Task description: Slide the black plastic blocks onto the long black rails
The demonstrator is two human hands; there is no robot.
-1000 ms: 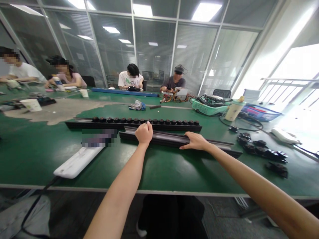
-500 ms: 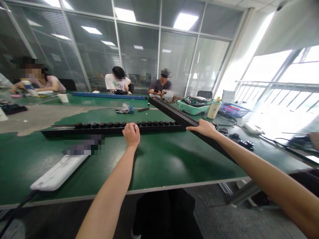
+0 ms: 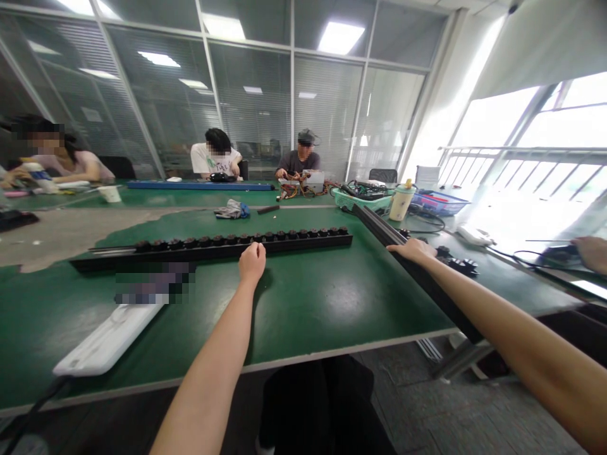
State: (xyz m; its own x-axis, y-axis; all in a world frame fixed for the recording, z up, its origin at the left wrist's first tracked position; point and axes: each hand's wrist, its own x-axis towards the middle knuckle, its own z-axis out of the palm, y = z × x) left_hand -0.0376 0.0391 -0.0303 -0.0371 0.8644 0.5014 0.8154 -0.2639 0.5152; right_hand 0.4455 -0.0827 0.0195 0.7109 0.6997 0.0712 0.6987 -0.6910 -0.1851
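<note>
My right hand [image 3: 413, 250] grips a long black rail [image 3: 379, 230] that runs from the far middle of the green table [image 3: 303, 303] out past its right front corner. My left hand [image 3: 252, 262] is closed in a loose fist, resting on the table just in front of a second long black rail [image 3: 213, 248] fitted with a row of several black round parts. I cannot make out anything inside the left fist.
A white power strip [image 3: 107, 341] lies at the front left. Loose black round parts [image 3: 462, 265] sit at the right beside cables, a green basket [image 3: 363, 199] and a cup [image 3: 401, 202]. Several people sit along the far side. Another person's hand [image 3: 590, 253] shows at the right edge.
The empty rail swung from lying parallel in front of the fitted rail to pointing away on the right, carried by my right hand. My left hand let go of it and stayed by the fitted rail.
</note>
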